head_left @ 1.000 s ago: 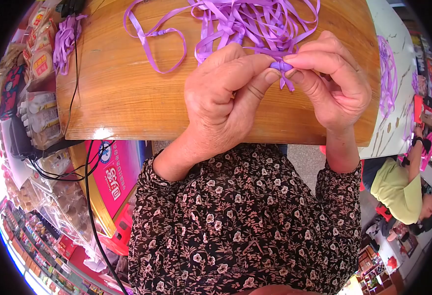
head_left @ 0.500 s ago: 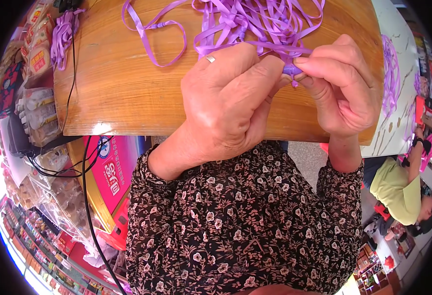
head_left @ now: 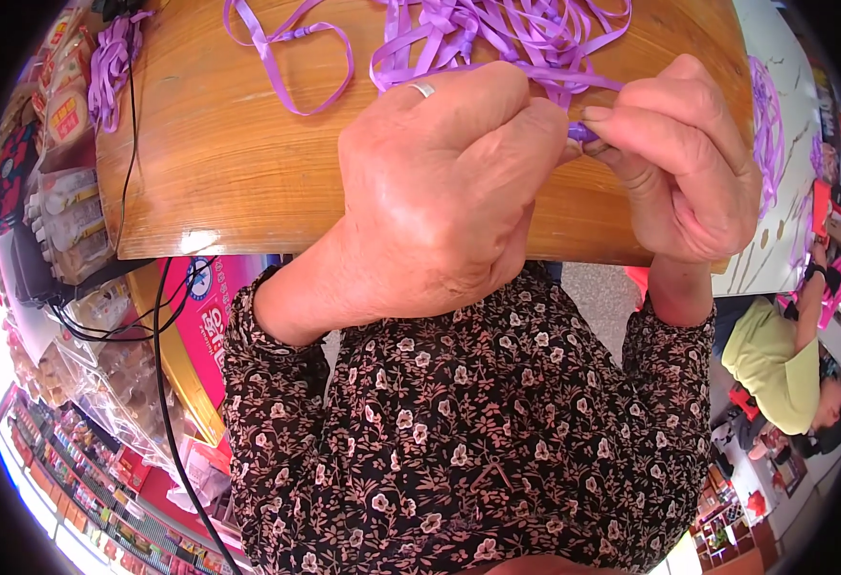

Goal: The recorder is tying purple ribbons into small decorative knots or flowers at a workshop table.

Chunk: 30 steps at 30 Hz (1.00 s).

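My left hand (head_left: 444, 187), with a ring on one finger, is closed above the table, its fingertips pinching one end of a small purple plastic clasp (head_left: 581, 132). The other end sits between the thumb and forefinger of my right hand (head_left: 684, 163), which is closed too. A strip of purple lanyard ribbon (head_left: 588, 80) runs just beyond the clasp toward my right hand. Part of the clasp is hidden by my fingers. Beyond my hands lies a tangled heap of purple lanyards (head_left: 440, 34), and one loose loop (head_left: 347, 72) stretches off to its left.
The wooden table (head_left: 219, 172) has a bundle of purple lanyards (head_left: 114, 72) at its far left corner. Packaged goods (head_left: 66, 206) and a black cable (head_left: 159, 335) are on the left. More lanyards (head_left: 767, 134) lie on a white surface at right, near a person in yellow-green (head_left: 775, 364).
Both hands are slightly farther apart and larger in view. The small knotted tip that hung below the clasp is now out of sight. The pinch on the clasp continues.
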{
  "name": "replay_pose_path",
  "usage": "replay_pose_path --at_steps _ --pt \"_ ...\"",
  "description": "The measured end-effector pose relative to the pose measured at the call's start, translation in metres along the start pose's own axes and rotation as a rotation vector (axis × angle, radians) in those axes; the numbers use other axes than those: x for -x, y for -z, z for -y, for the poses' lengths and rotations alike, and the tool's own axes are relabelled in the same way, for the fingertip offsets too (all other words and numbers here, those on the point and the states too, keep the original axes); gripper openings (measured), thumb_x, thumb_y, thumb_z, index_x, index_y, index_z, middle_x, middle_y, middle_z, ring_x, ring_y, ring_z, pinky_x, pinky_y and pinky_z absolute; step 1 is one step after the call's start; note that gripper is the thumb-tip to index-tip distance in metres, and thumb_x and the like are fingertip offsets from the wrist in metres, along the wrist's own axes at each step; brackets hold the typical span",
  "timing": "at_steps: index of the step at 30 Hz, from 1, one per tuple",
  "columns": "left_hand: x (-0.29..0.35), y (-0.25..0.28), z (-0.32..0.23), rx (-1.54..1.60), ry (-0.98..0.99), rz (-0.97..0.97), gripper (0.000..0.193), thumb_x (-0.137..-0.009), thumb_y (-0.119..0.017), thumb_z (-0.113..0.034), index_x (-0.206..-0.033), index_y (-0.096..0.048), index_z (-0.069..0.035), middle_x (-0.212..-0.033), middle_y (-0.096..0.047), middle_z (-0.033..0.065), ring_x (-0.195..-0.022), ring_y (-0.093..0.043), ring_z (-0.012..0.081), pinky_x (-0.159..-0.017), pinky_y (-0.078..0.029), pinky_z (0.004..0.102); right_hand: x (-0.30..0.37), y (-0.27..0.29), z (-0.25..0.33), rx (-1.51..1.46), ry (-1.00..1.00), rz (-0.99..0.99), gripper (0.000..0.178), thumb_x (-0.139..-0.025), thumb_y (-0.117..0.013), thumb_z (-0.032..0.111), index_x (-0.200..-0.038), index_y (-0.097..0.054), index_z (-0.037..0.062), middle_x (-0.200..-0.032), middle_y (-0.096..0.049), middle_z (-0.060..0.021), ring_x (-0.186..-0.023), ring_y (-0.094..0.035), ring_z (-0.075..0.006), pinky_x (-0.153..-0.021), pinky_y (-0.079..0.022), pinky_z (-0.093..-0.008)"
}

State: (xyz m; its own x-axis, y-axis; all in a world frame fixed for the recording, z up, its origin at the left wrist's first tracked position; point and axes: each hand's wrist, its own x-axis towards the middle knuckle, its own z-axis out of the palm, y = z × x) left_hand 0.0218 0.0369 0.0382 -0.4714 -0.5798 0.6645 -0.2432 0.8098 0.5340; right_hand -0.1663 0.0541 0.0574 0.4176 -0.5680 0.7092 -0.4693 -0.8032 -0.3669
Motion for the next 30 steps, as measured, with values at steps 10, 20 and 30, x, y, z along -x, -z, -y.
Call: replay_pose_path --at_steps 10,20,30 --pt "-0.007 0.001 -0.001 0.247 0.199 0.016 0.012 -0.079 -0.064 0.001 -0.092 -0.063 0.003 -0.066 -0.047 0.0028 -0.057 -0.043 0.0119 -0.050 -0.034 0.0241 0.001 0.001 -0.013 -0.211 -0.122 0.014 0.017 -0.074 -0.069 0.001 -0.089 -0.062 -0.0041 -0.080 -0.059 -0.0098 -0.069 -0.051 -0.0181 -0.059 -0.038 -0.0281" --pt "-0.005 0.001 -0.005 0.373 0.324 0.015 0.012 -0.084 -0.060 0.000 -0.095 -0.062 0.003 -0.072 -0.048 0.0017 -0.068 -0.042 0.0101 -0.061 -0.034 0.0229 0.004 -0.002 -0.012 -0.276 -0.157 -0.016 0.019 -0.073 -0.069 -0.002 -0.091 -0.062 -0.0043 -0.086 -0.061 -0.0113 -0.074 -0.054 -0.0187 -0.062 -0.041 -0.0274" --pt "-0.003 -0.004 -0.001 0.278 0.242 -0.077 0.008 -0.081 -0.063 0.000 -0.089 -0.062 0.002 -0.069 -0.050 0.0030 -0.064 -0.044 0.0125 -0.059 -0.035 0.0237 0.006 -0.004 -0.014 -0.362 -0.202 -0.016 0.022 -0.073 -0.068 -0.004 -0.094 -0.062 -0.0062 -0.089 -0.062 -0.0141 -0.081 -0.057 -0.0218 -0.069 -0.046 -0.0290"
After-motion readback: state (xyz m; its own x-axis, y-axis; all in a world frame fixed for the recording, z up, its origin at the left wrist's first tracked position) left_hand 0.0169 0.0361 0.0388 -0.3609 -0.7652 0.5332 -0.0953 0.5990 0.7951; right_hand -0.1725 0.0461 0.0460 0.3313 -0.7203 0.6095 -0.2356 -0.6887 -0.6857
